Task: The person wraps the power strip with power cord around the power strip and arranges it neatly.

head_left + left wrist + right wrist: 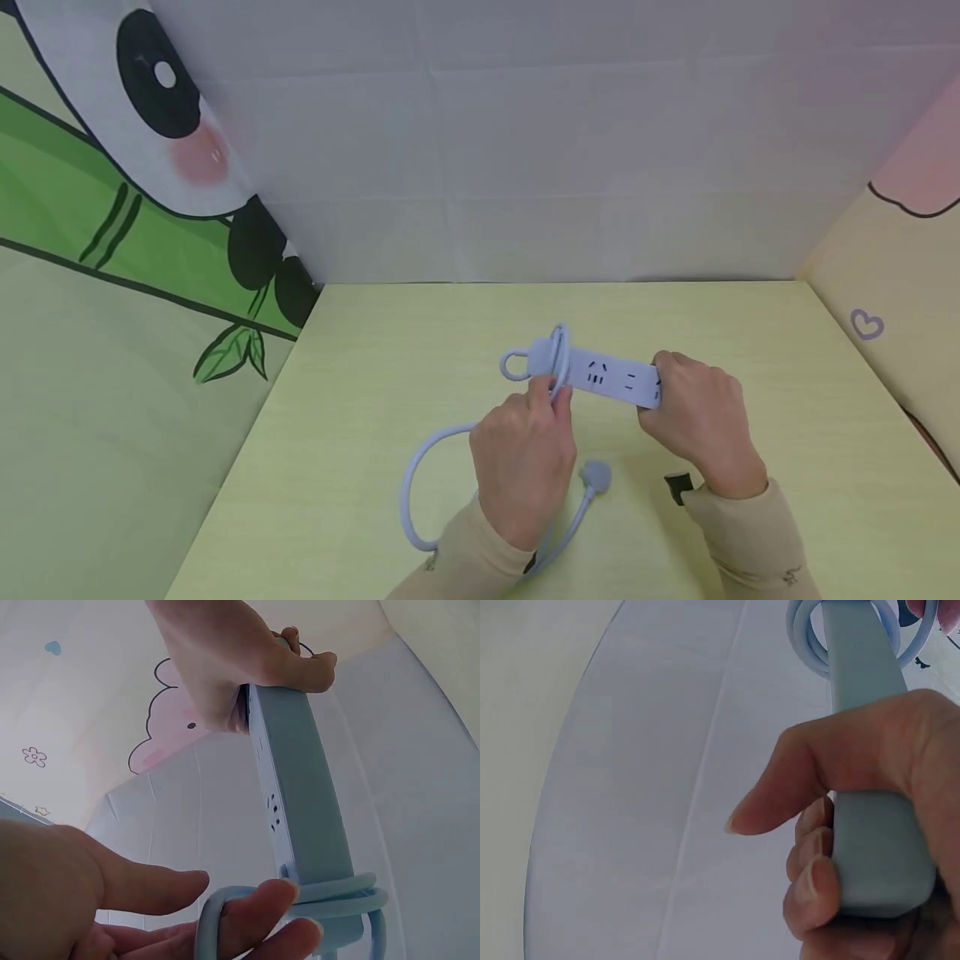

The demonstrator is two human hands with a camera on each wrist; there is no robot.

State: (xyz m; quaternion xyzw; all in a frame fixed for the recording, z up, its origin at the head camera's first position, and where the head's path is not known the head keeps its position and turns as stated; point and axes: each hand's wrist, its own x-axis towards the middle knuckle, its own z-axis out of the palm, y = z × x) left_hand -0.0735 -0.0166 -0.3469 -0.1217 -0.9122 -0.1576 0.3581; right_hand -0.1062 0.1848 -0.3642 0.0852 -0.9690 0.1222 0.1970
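A white power strip (615, 377) is held up over the table, its sockets facing the head camera. My right hand (697, 421) grips its right end, fingers wrapped round the body in the right wrist view. The strip's cord (561, 354) is looped round the strip near its left end. My left hand (525, 458) holds the cord beside these loops; in the left wrist view the cord (212, 922) runs over the curled fingers (259, 911), the thumb apart from it. From there the cord hangs in a wide bend to the left, and its plug (596, 475) lies between the two forearms.
A pale yellow tabletop (337, 375) lies beneath the hands. Behind it rises a white cloth wall (525, 167). Printed side panels stand at the left (112, 375) and right (900, 283). A black strap end (678, 486) sticks out by the right cuff.
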